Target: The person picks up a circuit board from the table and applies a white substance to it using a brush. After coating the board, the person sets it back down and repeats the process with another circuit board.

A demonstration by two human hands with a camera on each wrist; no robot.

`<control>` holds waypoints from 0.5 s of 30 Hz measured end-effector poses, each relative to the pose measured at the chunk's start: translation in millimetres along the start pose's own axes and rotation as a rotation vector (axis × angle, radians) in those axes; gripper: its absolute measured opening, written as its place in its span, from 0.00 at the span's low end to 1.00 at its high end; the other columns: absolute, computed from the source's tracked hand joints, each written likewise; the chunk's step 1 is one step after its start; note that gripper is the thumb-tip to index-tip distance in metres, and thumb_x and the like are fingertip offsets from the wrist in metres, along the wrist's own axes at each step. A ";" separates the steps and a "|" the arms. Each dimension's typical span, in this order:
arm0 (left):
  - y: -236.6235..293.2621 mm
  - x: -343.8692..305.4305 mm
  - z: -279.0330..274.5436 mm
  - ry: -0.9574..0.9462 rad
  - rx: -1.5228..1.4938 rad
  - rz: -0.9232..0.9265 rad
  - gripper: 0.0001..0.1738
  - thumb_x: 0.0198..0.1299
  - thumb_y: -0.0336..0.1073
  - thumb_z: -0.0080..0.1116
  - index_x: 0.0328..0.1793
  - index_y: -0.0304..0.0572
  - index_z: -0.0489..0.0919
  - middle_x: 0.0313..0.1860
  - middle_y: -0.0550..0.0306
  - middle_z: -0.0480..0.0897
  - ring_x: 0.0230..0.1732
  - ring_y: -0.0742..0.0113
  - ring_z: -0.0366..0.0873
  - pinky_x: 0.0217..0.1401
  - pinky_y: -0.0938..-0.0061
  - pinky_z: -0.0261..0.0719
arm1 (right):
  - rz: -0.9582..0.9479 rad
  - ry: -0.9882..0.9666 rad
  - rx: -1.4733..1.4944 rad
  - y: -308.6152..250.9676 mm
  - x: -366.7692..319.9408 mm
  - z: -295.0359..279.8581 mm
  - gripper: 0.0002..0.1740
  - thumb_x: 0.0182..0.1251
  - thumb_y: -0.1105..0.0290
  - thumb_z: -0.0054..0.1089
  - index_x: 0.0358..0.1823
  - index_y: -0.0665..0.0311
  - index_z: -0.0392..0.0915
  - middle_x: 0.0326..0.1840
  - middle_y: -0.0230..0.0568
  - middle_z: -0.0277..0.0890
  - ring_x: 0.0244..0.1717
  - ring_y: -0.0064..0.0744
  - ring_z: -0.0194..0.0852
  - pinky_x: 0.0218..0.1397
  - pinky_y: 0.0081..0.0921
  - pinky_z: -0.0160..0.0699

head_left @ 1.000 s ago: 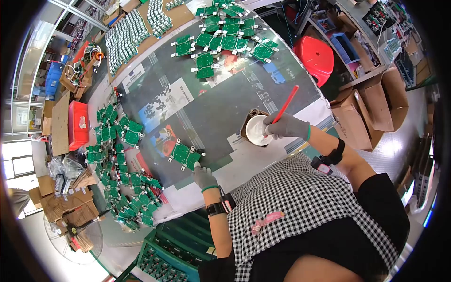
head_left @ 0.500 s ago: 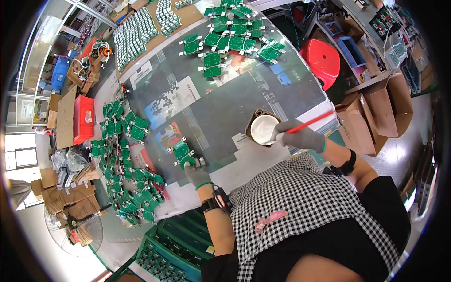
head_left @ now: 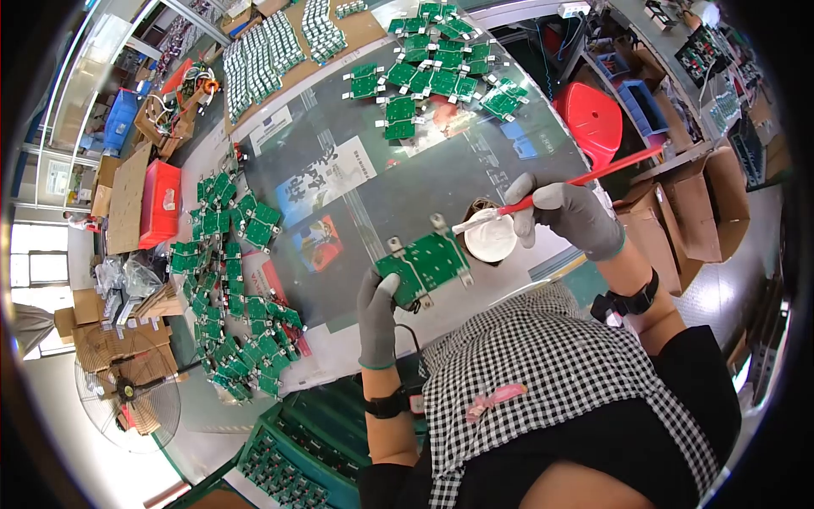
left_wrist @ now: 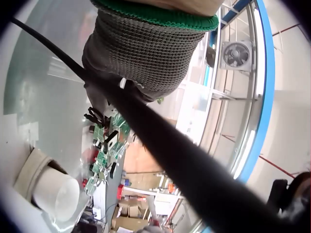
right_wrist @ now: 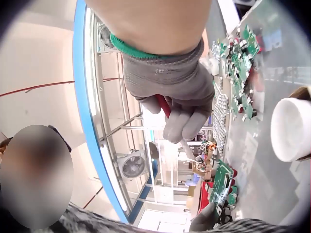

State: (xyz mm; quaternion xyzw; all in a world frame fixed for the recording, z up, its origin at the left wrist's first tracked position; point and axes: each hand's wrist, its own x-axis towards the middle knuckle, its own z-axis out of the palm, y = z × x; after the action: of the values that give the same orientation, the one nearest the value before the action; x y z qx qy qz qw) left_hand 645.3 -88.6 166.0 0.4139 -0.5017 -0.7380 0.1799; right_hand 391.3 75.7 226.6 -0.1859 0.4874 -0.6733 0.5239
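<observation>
- Pinching green circuit board [head_left: 426,266] by left end, frame centre: left hand [head_left: 378,324], thumb uppermost.
- Gripping red-handled tool [head_left: 615,165], right of centre: right hand [head_left: 578,220], fingers curled.

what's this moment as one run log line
left hand: holds green circuit board; right hand: grips red-handled brush; white cup: in brown holder; other boards: on table

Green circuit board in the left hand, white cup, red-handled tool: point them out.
Green circuit board [head_left: 424,268]: head view, middle of its face.
White cup [left_wrist: 44,188]: left wrist view, outer wall.
Red-handled tool [head_left: 615,166]: head view, handle beyond the fingers.
</observation>
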 end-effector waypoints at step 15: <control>59.2 -5.4 18.3 -0.386 0.257 -0.103 0.14 0.55 0.34 0.50 0.42 0.32 0.78 0.32 0.64 0.76 0.34 0.77 0.71 0.40 0.81 0.68 | -0.062 -0.355 -0.624 -33.6 13.7 23.9 0.09 0.56 0.73 0.57 0.34 0.69 0.83 0.32 0.33 0.80 0.37 0.19 0.75 0.42 0.21 0.74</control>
State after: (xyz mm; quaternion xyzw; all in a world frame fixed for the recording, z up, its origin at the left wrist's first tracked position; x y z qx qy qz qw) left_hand 625.2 -99.6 223.8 0.3095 -0.5950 -0.7417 -0.0114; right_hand 386.6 51.7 262.5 -0.4657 0.5650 -0.4649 0.4977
